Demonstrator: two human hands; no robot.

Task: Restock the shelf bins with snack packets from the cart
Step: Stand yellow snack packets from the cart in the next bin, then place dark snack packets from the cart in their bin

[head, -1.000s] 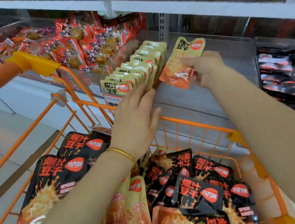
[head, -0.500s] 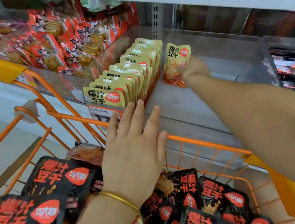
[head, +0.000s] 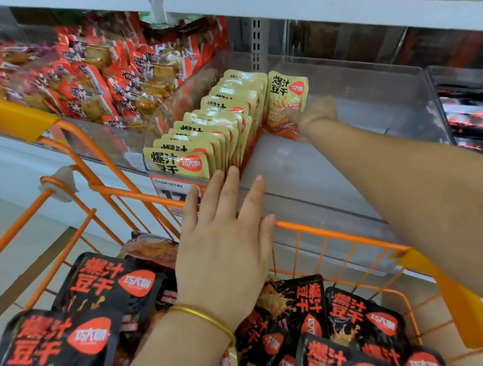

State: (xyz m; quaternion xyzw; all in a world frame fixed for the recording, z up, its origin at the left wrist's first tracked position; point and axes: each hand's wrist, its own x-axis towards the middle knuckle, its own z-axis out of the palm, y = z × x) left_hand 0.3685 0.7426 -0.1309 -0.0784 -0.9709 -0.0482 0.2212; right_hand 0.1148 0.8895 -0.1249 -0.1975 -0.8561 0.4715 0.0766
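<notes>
Yellow packet (head: pixel 285 101), one, pinched by right grip (head: pixel 317 114); left grip (head: pixel 228 246) flat.

On white metal shelf (head: pixel 305 220), side by side: clear plastic bin (head: pixel 377 84) with upright row of yellow foil snack packets (head: pixel 212 133) along left wall, heaped red-orange packets (head: pixel 105 77) left, black packets (head: pixel 481 121) right.

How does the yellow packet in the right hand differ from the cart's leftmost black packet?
The yellow packet is pale yellow, the black packet black. The yellow packet stands upright in the clear bin, gripped by the right hand; the black packet lies face-up in the cart, untouched. Both show red characters and a red oval logo.
</notes>
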